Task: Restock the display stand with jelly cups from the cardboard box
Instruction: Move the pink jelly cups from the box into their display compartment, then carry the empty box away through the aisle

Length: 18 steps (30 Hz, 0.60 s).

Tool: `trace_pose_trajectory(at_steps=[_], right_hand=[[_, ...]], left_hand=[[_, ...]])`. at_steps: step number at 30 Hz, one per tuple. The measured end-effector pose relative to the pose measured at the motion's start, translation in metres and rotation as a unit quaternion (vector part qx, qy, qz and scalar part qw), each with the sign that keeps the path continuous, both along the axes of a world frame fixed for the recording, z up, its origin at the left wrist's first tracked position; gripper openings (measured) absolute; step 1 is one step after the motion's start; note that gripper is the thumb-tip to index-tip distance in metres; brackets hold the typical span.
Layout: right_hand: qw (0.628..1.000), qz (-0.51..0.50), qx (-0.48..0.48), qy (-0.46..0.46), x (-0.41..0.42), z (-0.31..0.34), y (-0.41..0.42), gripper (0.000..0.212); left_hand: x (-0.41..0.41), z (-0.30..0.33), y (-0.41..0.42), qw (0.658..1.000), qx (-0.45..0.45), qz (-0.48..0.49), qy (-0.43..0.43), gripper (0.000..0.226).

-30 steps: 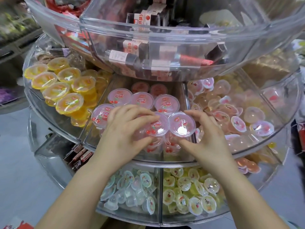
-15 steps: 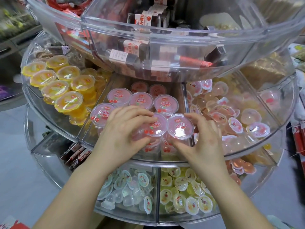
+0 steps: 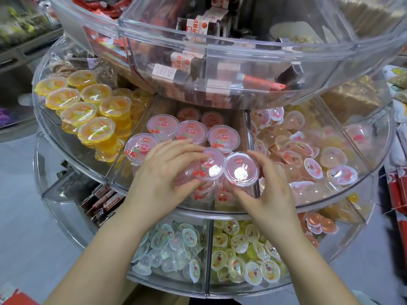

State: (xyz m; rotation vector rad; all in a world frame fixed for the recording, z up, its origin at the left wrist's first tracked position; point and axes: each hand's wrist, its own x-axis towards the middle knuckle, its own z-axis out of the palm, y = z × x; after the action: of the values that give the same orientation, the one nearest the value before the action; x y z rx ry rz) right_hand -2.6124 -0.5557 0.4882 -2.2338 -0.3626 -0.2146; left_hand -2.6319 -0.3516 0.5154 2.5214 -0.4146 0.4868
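Seating two pink cups in the stand's [image 3: 220, 209] middle bin, front row: left hand [image 3: 160, 179] w/ grip closed round one cup [image 3: 208, 167], right hand [image 3: 271, 194] curled on the other [image 3: 241, 169], the two lids touching. Both upright, foil lids up, axis vertical; neither looks fully let go. Next, I'd guess: settle them level w/ the back rows, release, go for more. Box not in sight.

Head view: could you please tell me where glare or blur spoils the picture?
Head view: bright glare spots sit on the two front cherry jelly cup lids, under the left hand and right hand; the clear acrylic tier rim bows from wide-angle distortion; the right edge smears.
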Motion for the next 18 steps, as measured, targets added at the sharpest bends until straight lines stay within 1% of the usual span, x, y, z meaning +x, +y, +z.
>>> trace_pose_trajectory(at_steps=[2, 5, 7, 9, 11, 14, 15, 16, 18], right_hand=[[1.000, 0.002, 0.002, 0.002, 0.001, 0.002, 0.001, 0.068], [0.999, 0.007, 0.018, 0.027, -0.001, 0.011, -0.001, 0.083], [0.999, 0.004, 0.033, 0.025, -0.005, 0.022, -0.003, 0.088], [0.999, 0.016, 0.032, -0.003, -0.010, 0.034, -0.001, 0.088], [0.997, 0.045, 0.023, -0.058, -0.017, 0.046, 0.007, 0.077], [0.985, 0.097, 0.058, -0.129, -0.037, 0.059, 0.033, 0.049], [0.980, 0.131, 0.077, -0.130, -0.046, 0.061, 0.045, 0.038], [0.974, 0.172, 0.093, -0.112, -0.056, 0.060, 0.057, 0.028], [0.961, 0.258, 0.101, -0.026, -0.080, 0.050, 0.086, 0.019]], left_hand=[[0.001, 0.000, 0.000, 1.000, -0.002, 0.001, 0.000, 0.041], [-0.001, 0.003, 0.001, 1.000, -0.029, -0.012, -0.002, 0.049], [-0.007, 0.009, 0.004, 0.997, -0.070, -0.011, -0.013, 0.054], [-0.017, 0.016, 0.012, 0.991, -0.128, 0.009, -0.029, 0.053], [-0.035, 0.018, 0.025, 0.982, -0.174, 0.046, -0.051, 0.045], [-0.077, 0.012, 0.045, 0.962, -0.236, 0.124, -0.060, 0.029], [-0.094, 0.007, 0.052, 0.952, -0.259, 0.152, -0.055, 0.026], [-0.113, 0.000, 0.058, 0.942, -0.279, 0.180, -0.048, 0.022], [-0.152, -0.021, 0.069, 0.916, -0.315, 0.248, -0.019, 0.020]])
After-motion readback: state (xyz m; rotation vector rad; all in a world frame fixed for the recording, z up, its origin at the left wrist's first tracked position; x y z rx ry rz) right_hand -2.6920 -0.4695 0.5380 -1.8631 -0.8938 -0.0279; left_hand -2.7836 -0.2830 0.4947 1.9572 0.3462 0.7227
